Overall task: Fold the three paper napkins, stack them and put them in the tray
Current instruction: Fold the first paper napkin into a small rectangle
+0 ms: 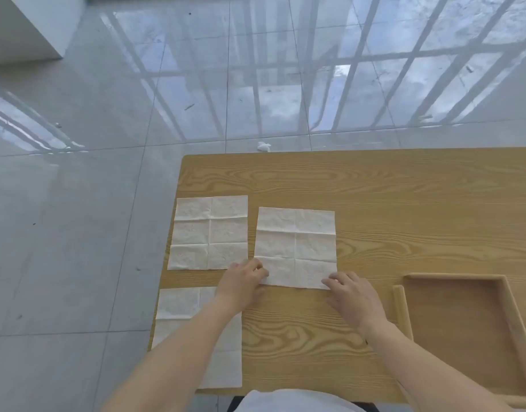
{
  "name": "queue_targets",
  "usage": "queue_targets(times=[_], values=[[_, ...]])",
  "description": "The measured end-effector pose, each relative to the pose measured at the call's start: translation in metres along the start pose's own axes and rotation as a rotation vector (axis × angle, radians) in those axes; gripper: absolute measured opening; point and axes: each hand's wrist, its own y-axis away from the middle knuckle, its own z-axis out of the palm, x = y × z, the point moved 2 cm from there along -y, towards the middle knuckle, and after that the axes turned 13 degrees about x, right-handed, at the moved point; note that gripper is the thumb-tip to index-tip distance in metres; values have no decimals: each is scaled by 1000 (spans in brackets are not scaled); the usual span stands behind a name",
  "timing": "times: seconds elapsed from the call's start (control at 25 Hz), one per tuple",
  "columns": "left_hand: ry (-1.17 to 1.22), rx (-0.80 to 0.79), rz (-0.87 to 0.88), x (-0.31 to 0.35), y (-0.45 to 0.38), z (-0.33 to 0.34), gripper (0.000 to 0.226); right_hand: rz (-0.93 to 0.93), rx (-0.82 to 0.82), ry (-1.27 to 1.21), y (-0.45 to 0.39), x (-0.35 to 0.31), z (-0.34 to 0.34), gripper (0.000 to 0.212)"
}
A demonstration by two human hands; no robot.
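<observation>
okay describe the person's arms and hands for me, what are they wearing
Both forearms are bare, with no sleeves in view. The left hand and right hand wear no gloves; no rings, watch or bracelets are visible. A pale garment shows at the bottom edge.

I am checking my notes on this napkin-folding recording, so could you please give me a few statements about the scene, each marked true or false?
1. Three napkins lie unfolded on the table. True.
2. The tray already holds a folded napkin. False: it holds nothing.
3. Both hands touch the middle napkin at its near corners. True: the left hand is at its near left corner, the right hand at its near right corner.
4. The tray sits left of the napkins. False: it sits to their right.
5. The left forearm crosses over the near napkin. True.
6. The far left napkin is crumpled into a ball. False: it lies flat, showing fold creases.
</observation>
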Motion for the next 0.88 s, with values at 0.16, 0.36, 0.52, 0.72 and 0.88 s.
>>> queue_targets(times=[0.16,0.36,0.52,0.72,0.88], values=[[-1,87,-22,7,4,1,17,-11,82,-4,1,2,5,35],[38,235,0,12,13,2,12,-37,287,-30,7,3,7,24],[171,229,-83,14,18,5,5,-18,315,-73,16,2,10,29],[261,177,-55,16,29,4,4,50,260,-162,32,-13,7,58],[297,174,-30,16,35,-2,6,33,332,-185,29,-18,1,35]])
